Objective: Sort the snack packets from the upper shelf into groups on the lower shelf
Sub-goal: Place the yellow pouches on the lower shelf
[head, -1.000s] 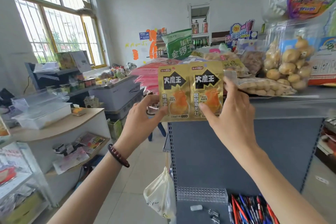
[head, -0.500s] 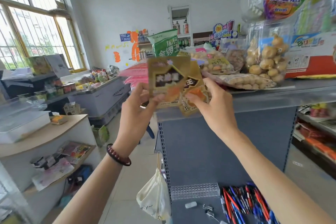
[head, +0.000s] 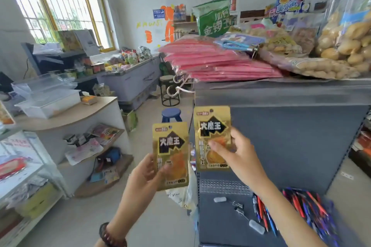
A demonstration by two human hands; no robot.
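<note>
My left hand pinches one gold snack packet with black lettering, held upright over the aisle floor. My right hand pinches a second, matching gold packet in front of the grey shelf unit's back panel. The two packets are apart, side by side. The upper shelf above them carries a stack of pink packets, a green bag and clear bags of round pale snacks. The lower shelf lies below my right hand.
Pens in red and blue, binder clips and small white items lie on the lower shelf. A white plastic bag hangs at the shelf's left edge. A curved counter, a blue stool and a chest freezer stand to the left.
Both hands came down from the upper shelf's edge to below it. The two gold packets, held together before, are now separated, one in each hand.
</note>
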